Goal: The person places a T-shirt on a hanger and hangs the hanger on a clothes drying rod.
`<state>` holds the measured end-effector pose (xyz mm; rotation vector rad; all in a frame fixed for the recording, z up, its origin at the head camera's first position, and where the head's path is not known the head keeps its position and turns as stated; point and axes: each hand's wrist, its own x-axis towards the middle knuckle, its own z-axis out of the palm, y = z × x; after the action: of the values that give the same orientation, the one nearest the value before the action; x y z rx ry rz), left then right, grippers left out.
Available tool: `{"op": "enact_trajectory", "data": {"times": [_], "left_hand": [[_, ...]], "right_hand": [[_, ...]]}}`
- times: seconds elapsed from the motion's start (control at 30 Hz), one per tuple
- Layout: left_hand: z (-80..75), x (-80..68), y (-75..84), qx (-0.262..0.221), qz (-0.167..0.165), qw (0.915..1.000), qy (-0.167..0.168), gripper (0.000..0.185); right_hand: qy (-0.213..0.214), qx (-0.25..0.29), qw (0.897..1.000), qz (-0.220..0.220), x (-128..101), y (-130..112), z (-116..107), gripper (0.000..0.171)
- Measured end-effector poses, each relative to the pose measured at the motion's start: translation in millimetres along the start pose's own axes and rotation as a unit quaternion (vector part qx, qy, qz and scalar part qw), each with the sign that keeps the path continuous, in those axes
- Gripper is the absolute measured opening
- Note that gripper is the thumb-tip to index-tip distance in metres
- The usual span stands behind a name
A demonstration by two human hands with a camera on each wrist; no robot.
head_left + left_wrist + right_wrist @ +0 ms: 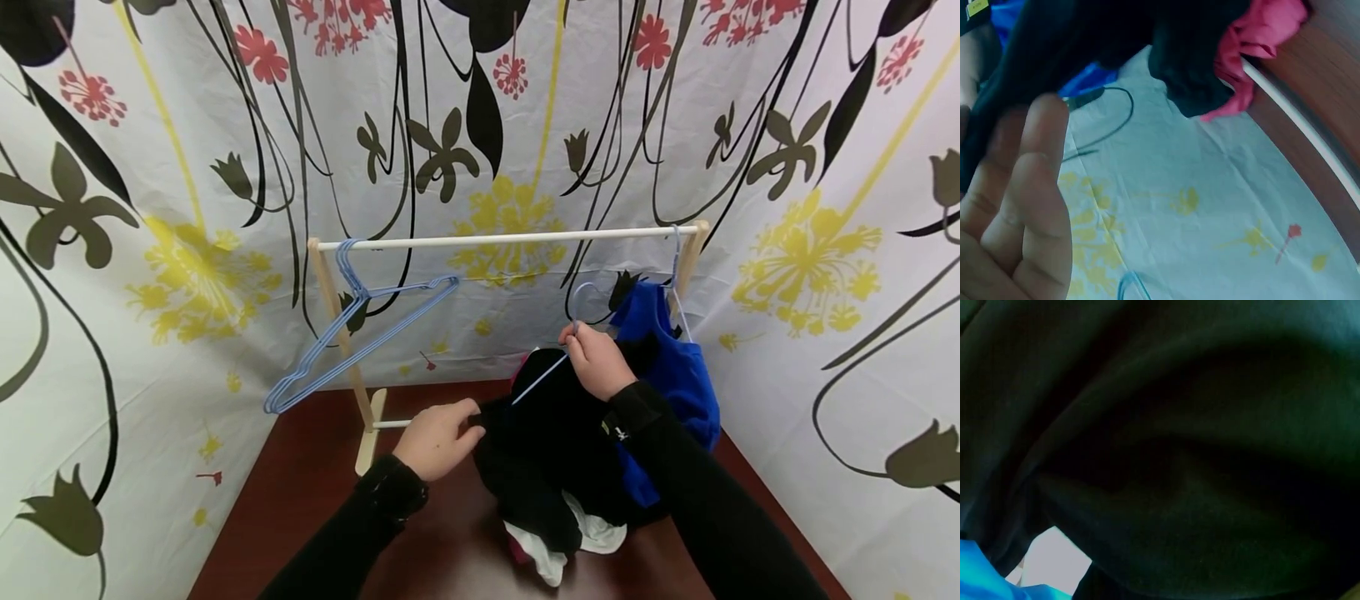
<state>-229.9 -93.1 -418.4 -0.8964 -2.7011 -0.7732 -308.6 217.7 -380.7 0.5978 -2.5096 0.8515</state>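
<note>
My right hand [597, 360] grips a light blue hanger [542, 379] just below its hook, which points up. One slanting arm of this hanger crosses the front of a black garment [551, 454] that hangs in loose folds. At the garment's left edge, my left hand [441, 439] pinches the cloth between thumb and fingers. In the left wrist view those fingers [1044, 144] stand against the dark fabric [1110, 31]. Black cloth [1166, 487] fills most of the right wrist view, hiding the right hand there.
Blue hangers [318, 350] hang together at the left of a rack's white rail [487, 240]. A blue top [678, 375] hangs at its right end, beside my right forearm. White cloth [536, 546] and pink cloth [1260, 31] show around the black garment, over a dark red table [300, 500].
</note>
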Motion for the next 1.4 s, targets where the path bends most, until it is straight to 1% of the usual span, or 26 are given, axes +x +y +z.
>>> {"op": "enact_trajectory", "data": {"times": [0.1, 0.23, 0.3, 0.47, 0.53, 0.63, 0.73, 0.8, 0.87, 0.97, 1.1, 1.17, 1.27, 1.33, 1.4], "left_hand": [[4.8, 8.8, 8.5, -0.017, -0.01, 0.9998, 0.009, 0.005], [11.0, 19.1, 19.2, -0.036, -0.03, 0.9988, 0.011, 0.006], [13.0, 24.2, 24.3, -0.044, -0.034, 0.9984, 0.012, 0.007], [17.6, 36.4, 35.2, -0.051, -0.044, 0.9971, 0.035, 0.015], [20.4, 39.3, 37.4, -0.057, -0.049, 0.9966, 0.034, 0.02], [25.3, 38.9, 38.3, -0.08, -0.054, 0.9951, 0.021, 0.031], [31.4, 35.4, 36.6, -0.081, -0.076, 0.9937, 0.014, 0.04], [34.8, 33.2, 34.2, -0.073, -0.089, 0.9933, 0.008, 0.038], [37.8, 31.7, 32.1, -0.063, -0.094, 0.9936, -0.002, 0.029], [41.4, 29.7, 29.4, -0.062, -0.08, 0.9948, -0.01, 0.02], [46.8, 26.4, 27.5, -0.068, -0.067, 0.9954, 0.001, 0.015], [48.1, 24.7, 27.1, -0.07, -0.067, 0.9953, 0.006, 0.013], [48.4, 23.4, 26.4, -0.078, -0.066, 0.9946, 0.019, 0.013], [48.1, 22.6, 26.3, -0.085, -0.068, 0.9937, 0.026, 0.013], [48.2, 21.6, 25.8, -0.09, -0.069, 0.9931, 0.03, 0.013]], "right_hand": [[-0.003, 0.004, 1.0, -0.005, 0, -1, 4, 0.023], [-0.001, 0.006, 1.0, -0.019, -1, -4, 11, 0.021], [-0.004, 0.011, 1.0, -0.025, -2, -6, 14, 0.02], [-0.021, 0.019, 0.999, -0.029, -3, -13, 22, 0.022], [-0.026, 0.022, 0.999, -0.027, -4, -15, 24, 0.023], [-0.026, 0.025, 0.999, -0.025, -6, -17, 25, 0.022], [-0.022, 0.024, 0.999, -0.024, -7, -16, 25, 0.022], [-0.022, 0.03, 0.999, -0.02, -8, -16, 24, 0.023], [-0.021, 0.037, 0.999, -0.019, -9, -15, 23, 0.023], [-0.027, 0.054, 0.998, -0.015, -12, -15, 22, 0.025], [-0.045, 0.076, 0.996, 0.0, -15, -10, 20, 0.03], [-0.039, 0.073, 0.997, 0.004, -16, -4, 18, 0.037], [-0.006, 0.034, 0.999, -0.001, -15, 6, 13, 0.048], [0.026, -0.011, 0.999, -0.014, -14, 15, 12, 0.044], [0.048, -0.047, 0.998, -0.021, -13, 25, 11, 0.036]]}}
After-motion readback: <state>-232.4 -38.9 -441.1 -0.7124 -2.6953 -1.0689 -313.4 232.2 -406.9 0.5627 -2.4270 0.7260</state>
